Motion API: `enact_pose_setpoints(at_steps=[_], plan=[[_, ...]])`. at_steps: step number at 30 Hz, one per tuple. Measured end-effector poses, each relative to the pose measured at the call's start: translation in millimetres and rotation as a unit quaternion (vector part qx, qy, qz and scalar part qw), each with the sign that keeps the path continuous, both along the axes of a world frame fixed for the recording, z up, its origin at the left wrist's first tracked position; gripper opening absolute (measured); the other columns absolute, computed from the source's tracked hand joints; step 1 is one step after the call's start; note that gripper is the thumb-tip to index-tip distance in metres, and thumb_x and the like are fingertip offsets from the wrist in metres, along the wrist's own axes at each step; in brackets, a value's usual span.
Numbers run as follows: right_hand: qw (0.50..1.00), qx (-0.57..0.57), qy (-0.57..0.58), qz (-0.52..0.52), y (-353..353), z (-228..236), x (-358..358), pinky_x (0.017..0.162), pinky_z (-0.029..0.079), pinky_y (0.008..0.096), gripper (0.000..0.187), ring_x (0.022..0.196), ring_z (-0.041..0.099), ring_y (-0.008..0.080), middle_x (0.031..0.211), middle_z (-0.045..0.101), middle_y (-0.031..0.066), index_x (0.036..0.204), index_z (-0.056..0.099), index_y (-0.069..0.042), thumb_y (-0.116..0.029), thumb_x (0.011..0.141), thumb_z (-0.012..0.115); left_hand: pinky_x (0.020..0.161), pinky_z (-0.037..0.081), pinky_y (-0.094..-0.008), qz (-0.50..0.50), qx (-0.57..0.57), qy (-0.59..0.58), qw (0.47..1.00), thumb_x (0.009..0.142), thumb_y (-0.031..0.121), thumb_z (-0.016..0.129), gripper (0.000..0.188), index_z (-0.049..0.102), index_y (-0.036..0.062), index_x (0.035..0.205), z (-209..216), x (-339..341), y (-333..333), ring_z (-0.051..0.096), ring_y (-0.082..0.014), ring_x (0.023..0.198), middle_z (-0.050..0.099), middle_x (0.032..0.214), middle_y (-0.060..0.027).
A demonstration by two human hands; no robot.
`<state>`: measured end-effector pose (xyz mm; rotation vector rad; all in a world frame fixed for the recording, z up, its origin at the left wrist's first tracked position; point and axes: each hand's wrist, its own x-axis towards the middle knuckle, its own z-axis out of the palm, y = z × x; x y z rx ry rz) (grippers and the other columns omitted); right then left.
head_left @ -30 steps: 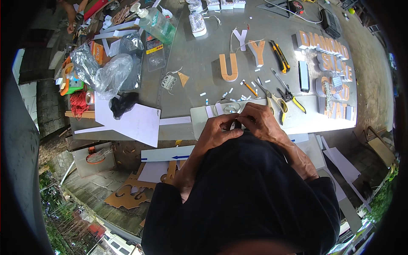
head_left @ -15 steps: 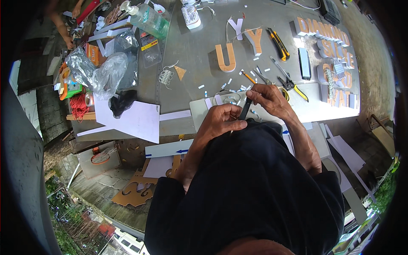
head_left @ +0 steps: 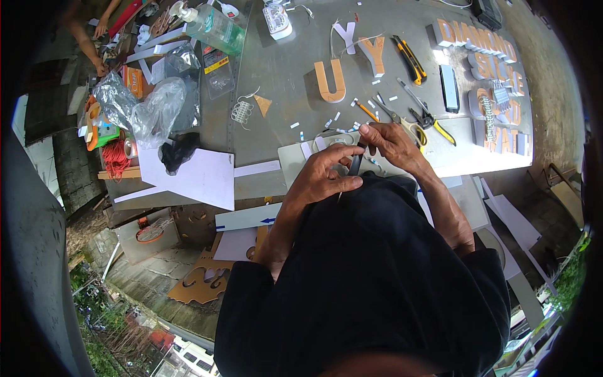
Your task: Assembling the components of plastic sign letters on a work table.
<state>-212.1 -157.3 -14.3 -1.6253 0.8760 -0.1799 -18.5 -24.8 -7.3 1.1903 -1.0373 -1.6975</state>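
Observation:
Close to my dark shirt, at the table's near edge, both hands meet around a narrow black strip [head_left: 355, 164]. My left hand [head_left: 319, 172] is closed on its lower part, thumb below and fingers above. At the strip's upper end my right hand [head_left: 394, 147] pinches with thumb and curled fingers. A thin pale tip shows below the left thumb; I cannot tell what it belongs to. Just beyond the hands are scissors [head_left: 411, 129], an orange pencil [head_left: 367, 110], yellow-handled pliers [head_left: 443, 132] and several small white LED pieces [head_left: 337, 115] with wires.
Cut-out letters [head_left: 330, 88] stand mid-table, with rows of finished letters [head_left: 474, 44] at right. A yellow-black utility knife [head_left: 409, 60] and a phone [head_left: 449, 88] lie nearby. At left are a pump bottle [head_left: 217, 30], plastic bags [head_left: 157, 103] and white sheet [head_left: 195, 182]. Another person's arm [head_left: 88, 44] reaches in.
My right hand has shifted slightly left and its fingers are curled more tightly at the strip's top. The left hand stays closed on the strip. The whole view has moved a little.

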Motion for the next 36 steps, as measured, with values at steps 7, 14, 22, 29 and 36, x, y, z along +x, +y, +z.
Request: enact_pose_setpoints(at_steps=[7, 14, 22, 29, 36], plan=[[0.99, -0.138, 0.01, 0.017, 2, -3, 13, 0.065, 0.051, 0.048, 0.065, 0.066, 0.065, 0.04, 0.066, 0.065, 0.0193, 0.071, 0.068, 0.003, -0.05, 0.105, 0.049, 0.074, 0.057, -0.0269, 0.03, 0.006, 0.019, 0.999, 0.081, 0.025, 0.085, 0.063, 0.061, -0.0003, 0.134, -13, 1, 2, 0.059, -0.0194, 0.105, 0.058, 0.122, -0.0084], [0.933, -0.335, 0.101, 0.084, -21, 2, 41, 0.054, 0.05, 0.0455, 0.068, 0.054, 0.063, 0.0378, 0.055, 0.059, 0.0184, 0.061, 0.066, -0.001, -0.05, 0.104, 0.048, 0.084, 0.059, -0.0274, 0.045, 0.025, 0.064, 0.997, 0.084, 0.004, 0.08, 0.059, 0.056, -0.0035, 0.138, -13, 8, -8, 0.054, -0.0176, 0.11, 0.054, 0.13, -0.0091], [0.914, -0.39, 0.105, -0.011, -175, -38, 122, 0.07, 0.054, 0.0499, 0.04, 0.08, 0.07, 0.039, 0.086, 0.07, 0.0178, 0.086, 0.063, -0.001, -0.04, 0.095, 0.066, 0.079, 0.059, -0.0251, 0.045, 0.028, 0.061, 0.997, 0.083, 0.004, 0.079, 0.056, 0.061, 0.0061, 0.136, -5, 17, -5, 0.056, -0.0182, 0.118, 0.054, 0.136, -0.0088], [0.904, -0.406, 0.134, -0.021, -249, -104, 219, 0.082, 0.054, 0.0502, 0.031, 0.096, 0.068, 0.0422, 0.104, 0.069, 0.0201, 0.105, 0.064, -0.001, -0.03, 0.092, 0.068, 0.089, 0.057, -0.0281, 0.122, 0.08, 0.127, 0.981, 0.081, -0.003, 0.077, 0.058, 0.06, 0.0051, 0.136, -4, 27, 4, 0.056, -0.0174, 0.12, 0.056, 0.134, -0.0064], [0.897, -0.425, 0.109, -0.049, -296, -140, 215, 0.079, 0.054, 0.0509, 0.009, 0.089, 0.068, 0.0436, 0.094, 0.071, 0.0218, 0.089, 0.067, -0.002, -0.009, 0.087, 0.062, 0.096, 0.054, -0.0312, 0.135, 0.08, 0.115, 0.981, 0.081, -0.004, 0.076, 0.06, 0.058, 0.0046, 0.138, -9, 32, 3, 0.059, -0.0186, 0.117, 0.057, 0.131, -0.0045]])
